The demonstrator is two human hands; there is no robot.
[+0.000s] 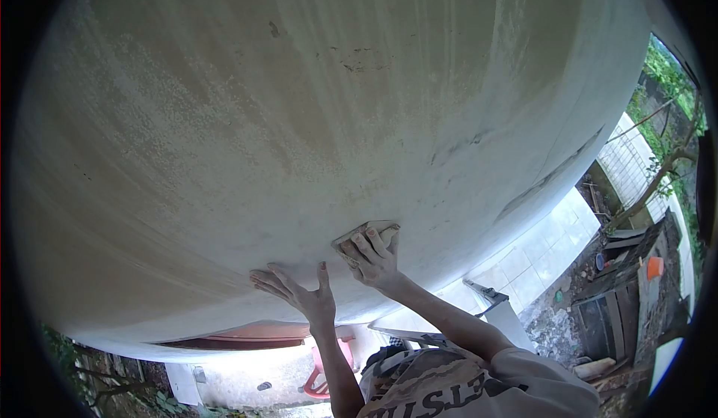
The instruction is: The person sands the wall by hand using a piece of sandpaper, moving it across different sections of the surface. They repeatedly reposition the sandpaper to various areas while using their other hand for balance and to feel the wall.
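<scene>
A large pale wall [314, 133] with streaks, blotches and small dark marks fills most of the view. My right hand [372, 257] is pressed over a thin, flat, dusty sheet or pad [389, 229], its fingers bent on it, holding it against the wall. To the left, my left hand [299, 291] rests at the wall with its fingers spread and thumb up, holding nothing. Whitish dust coats both hands.
Below are a red plastic chair [317, 382], a ladder-like metal frame [486, 294] and pale floor tiles [516, 261]. At right stand a wooden structure [606, 328], an orange container [655, 267] and a tree branch [651, 186].
</scene>
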